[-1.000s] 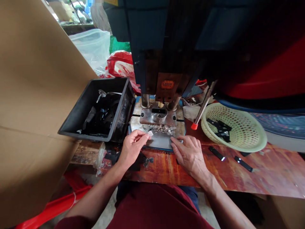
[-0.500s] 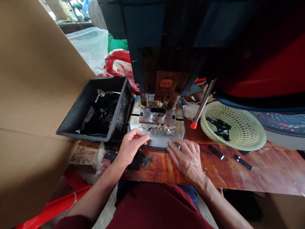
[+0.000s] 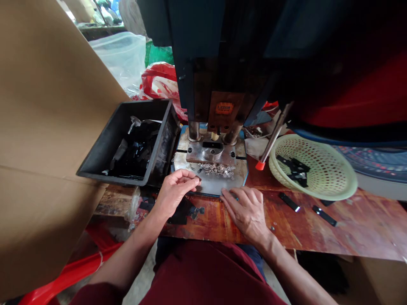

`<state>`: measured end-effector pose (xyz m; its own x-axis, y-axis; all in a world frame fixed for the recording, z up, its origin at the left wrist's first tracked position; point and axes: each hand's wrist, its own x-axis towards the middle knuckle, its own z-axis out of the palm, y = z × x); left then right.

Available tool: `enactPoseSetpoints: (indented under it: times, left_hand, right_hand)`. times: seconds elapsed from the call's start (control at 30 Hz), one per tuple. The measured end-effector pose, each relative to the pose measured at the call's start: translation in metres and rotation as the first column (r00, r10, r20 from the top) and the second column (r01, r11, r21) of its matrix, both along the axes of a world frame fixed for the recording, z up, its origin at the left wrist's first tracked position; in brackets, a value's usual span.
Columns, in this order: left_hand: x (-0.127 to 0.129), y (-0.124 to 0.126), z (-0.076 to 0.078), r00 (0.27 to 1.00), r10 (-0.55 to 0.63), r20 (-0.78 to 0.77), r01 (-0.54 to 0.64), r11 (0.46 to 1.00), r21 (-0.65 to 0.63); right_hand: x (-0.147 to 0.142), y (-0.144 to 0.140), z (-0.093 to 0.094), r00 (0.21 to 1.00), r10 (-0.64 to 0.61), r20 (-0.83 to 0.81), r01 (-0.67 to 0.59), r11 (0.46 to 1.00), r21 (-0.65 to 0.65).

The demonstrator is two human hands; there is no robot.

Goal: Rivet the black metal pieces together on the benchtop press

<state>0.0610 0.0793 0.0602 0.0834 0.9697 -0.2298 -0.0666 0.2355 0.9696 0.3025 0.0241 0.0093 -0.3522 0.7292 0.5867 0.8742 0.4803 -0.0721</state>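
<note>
A worker's left hand [image 3: 174, 195] rests at the front edge of a press's steel base plate [image 3: 219, 183], thumb and fingertips pinched together on something too small to make out. The right hand [image 3: 246, 209] lies flat, palm down and fingers spread, holding nothing, its fingertips touching the plate's near edge at about 3 o'clock from the left hand, a short gap between the two. Just beyond the fingers, at 12 o'clock, a heap of small shiny metal pieces [image 3: 218, 170] sits on the plate before the die block [image 3: 211, 152], under the dark press head [image 3: 224, 63]. Under the left wrist, black parts [image 3: 184, 212] lie on the reddish wooden worktop [image 3: 349, 228]. At 10 o'clock a black plastic bin [image 3: 127, 142] holds more dark parts; a cardboard sheet [image 3: 47, 127] stands at 9 o'clock. At 2 o'clock, a pale green basket [image 3: 330, 180] holds a few black strips, with two more black strips [image 3: 322, 215] loose on the worktop near it. A red-tipped lever [image 3: 270, 142] slants down between press and basket.
</note>
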Motion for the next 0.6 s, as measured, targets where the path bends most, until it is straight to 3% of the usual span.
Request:
enactPoseSetpoints:
  times: [0.23,0.37,0.5,0.6]
  left_hand:
    - [-0.003,-0.003,-0.001,0.999,-0.049,-0.002,0.049,0.999,0.022]
    - [-0.001,-0.003,-0.001,1.0,-0.011,-0.023,0.012,0.999,0.04]
    - [0.0,-0.003,0.001,1.0,-0.016,-0.001,0.016,1.0,0.018]
    - [-0.002,-0.003,0.0,1.0,-0.006,0.006,0.006,1.0,0.002]
  right_hand:
    - [0.007,0.005,0.0,0.987,-0.153,-0.038,0.148,0.983,-0.113]
    - [0.009,0.01,0.001,0.989,-0.126,-0.075,0.116,0.985,-0.127]
    - [0.011,0.013,0.003,0.99,-0.142,0.006,0.142,0.985,-0.096]
    - [0.012,0.009,0.007,0.996,-0.081,0.032,0.084,0.992,-0.093]
